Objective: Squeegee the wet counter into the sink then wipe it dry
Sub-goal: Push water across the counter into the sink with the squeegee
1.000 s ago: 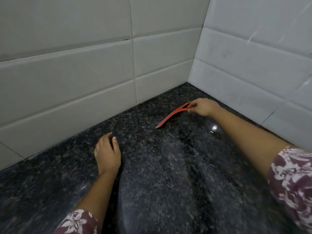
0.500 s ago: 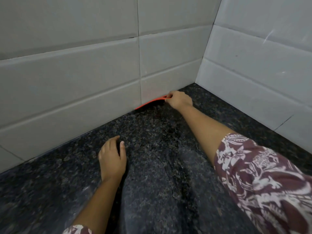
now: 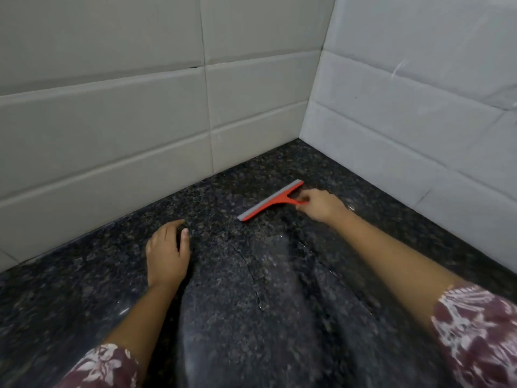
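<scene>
My right hand [image 3: 319, 204] pinches the red squeegee [image 3: 270, 200] by its handle, blade lying on the wet counter [image 3: 279, 303] just left of my fingertips. My left hand [image 3: 166, 254] rests flat, fingers loosely together. I judge squeegeeing underway; next, drag toward me, sink unseen.

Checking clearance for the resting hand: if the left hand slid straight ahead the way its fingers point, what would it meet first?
The left hand lies flat on the counter, fingers toward the back wall. Only bare counter shows ahead, so probably the wall's base; the squeegee lies off to the right.
</scene>
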